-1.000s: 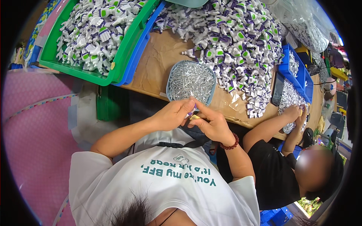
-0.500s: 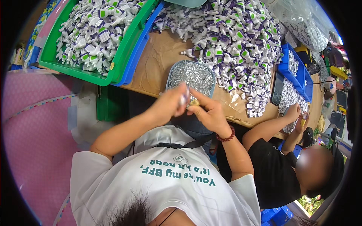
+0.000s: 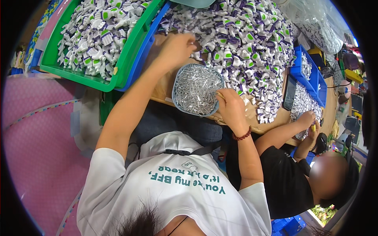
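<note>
Fingers [image 3: 193,46] of the left hand [image 3: 177,49] are bent and blurred just beyond the tub [image 3: 201,115], near the heap of white-and-purple figure parts [image 3: 248,51]; whether they pinch one, I cannot tell. At the tub's right rim, the right hand [image 3: 232,106] has its fingertips close together, any grip too small to tell. Metal pins [image 3: 199,84] fill the tub on the bench [image 3: 163,86]. Left of it stands a green tray [image 3: 112,85] of similar parts.
</note>
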{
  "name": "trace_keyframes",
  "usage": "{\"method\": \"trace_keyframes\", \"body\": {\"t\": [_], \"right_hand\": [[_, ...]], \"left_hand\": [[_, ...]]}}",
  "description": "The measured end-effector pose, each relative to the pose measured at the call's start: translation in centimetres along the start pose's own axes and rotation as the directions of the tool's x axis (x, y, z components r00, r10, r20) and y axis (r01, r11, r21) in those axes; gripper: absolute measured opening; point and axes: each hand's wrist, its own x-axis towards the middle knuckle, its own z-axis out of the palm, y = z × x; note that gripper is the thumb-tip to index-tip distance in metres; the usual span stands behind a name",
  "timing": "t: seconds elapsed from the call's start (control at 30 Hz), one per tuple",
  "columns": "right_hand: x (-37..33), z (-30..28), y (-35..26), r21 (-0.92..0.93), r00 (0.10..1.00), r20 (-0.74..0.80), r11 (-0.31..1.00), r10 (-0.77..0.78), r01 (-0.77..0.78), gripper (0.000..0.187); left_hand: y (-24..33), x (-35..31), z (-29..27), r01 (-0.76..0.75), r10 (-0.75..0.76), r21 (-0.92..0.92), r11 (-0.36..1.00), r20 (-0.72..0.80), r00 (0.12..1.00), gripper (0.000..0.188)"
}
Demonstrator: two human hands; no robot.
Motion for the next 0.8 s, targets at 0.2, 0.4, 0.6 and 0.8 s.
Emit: {"method": "trace_keyframes", "body": {"t": [0.2, 0.4, 0.6, 0.8], "right_hand": [[1.4, 1.5, -1.1, -0.131, 0.994, 0.02, 0.985, -0.111, 0.112, 0.016], [1.7, 1.5, -0.7, -0.149, 0.99, 0.086, 0.981, -0.109, 0.122, 0.017], [1.3, 0.6, -0.8, 0.1, 0.996, -0.027, 0.991, -0.09, 0.092, 0.009], [0.3, -0.5, -1.7, 0.672, 0.908, 0.248, 0.616, 0.337, -0.412, 0.008]], "left_hand": [[-1.6, 1.3, 3.0, 0.035, -0.054, 0.154, 0.987, 0.123, 0.991, 0.021], [-2.2, 0.8, 3.3, -0.077, 0.064, 0.118, 0.99, 0.109, 0.992, 0.02], [-3.7, 0.7, 2.6, 0.107, -0.106, -0.118, 0.987, 0.022, 0.994, 0.024], [3.7, -5.4, -1.4, 0.318, -0.255, -0.777, 0.544, 0.207, 0.944, 0.021]]}}
